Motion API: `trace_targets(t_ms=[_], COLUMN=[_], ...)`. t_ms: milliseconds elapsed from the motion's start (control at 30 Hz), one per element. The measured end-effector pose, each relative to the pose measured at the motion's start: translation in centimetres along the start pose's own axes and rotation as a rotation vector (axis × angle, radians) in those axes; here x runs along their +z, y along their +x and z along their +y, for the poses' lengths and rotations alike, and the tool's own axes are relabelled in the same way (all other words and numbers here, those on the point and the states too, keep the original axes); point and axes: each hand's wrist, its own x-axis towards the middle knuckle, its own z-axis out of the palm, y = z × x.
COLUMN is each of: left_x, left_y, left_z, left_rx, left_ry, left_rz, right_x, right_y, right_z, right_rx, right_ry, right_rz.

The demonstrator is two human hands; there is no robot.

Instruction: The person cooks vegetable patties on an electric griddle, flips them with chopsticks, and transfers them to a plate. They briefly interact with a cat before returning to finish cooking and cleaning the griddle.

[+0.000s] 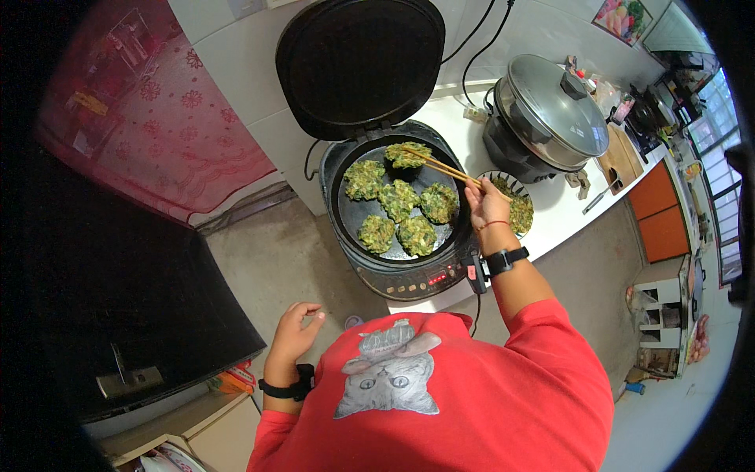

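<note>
My right hand [489,206] holds a pair of wooden chopsticks [451,172]. Their tips are at a green vegetable fritter [407,154] near the back of an electric griddle pan [354,227]; a dark shadow lies just below that fritter. Several more fritters, among them one in the middle [399,200], lie on the dark cooking surface. The griddle's lid [361,65] stands raised behind it. Beside my right wrist, partly hidden by the hand, is a plate of chopped green mixture [520,213]. My left hand [296,331] hangs in front of the griddle, holding nothing, fingers loosely curled and thumb apart.
Right of the griddle, a large pot with a glass lid [557,112] stands on the white counter [466,138]. A ladle [601,194] and a wooden cutting board [619,156] lie farther right. Power cords run up the tiled wall. A dark cabinet-like surface [177,307] stands at left.
</note>
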Motion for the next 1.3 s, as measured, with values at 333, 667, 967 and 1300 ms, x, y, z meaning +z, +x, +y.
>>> trace_targets(t_ms=[333, 667, 967, 1300], left_x=[0.5, 0.8, 1.4, 1.8], left_y=[1.7, 1.9, 1.7, 1.4], left_z=[1.4, 2.0, 2.3, 2.2], left_rx=[0.046, 0.080, 0.030, 0.018], left_ry=[0.057, 0.123, 0.104, 0.115], left_rz=[-0.123, -0.219, -0.204, -0.206], right_x=[-3.9, -6.4, -5.5, -11.8], right_y=[-9.4, -12.6, -11.7, -8.7], right_z=[-6.3, -2.4, -4.1, -8.5], right_rx=[-1.078, -1.313, -1.033, -0.392], right_ry=[-1.034, -1.409, -0.978, -0.039], right_rz=[-0.486, -1.035, -0.549, 0.192])
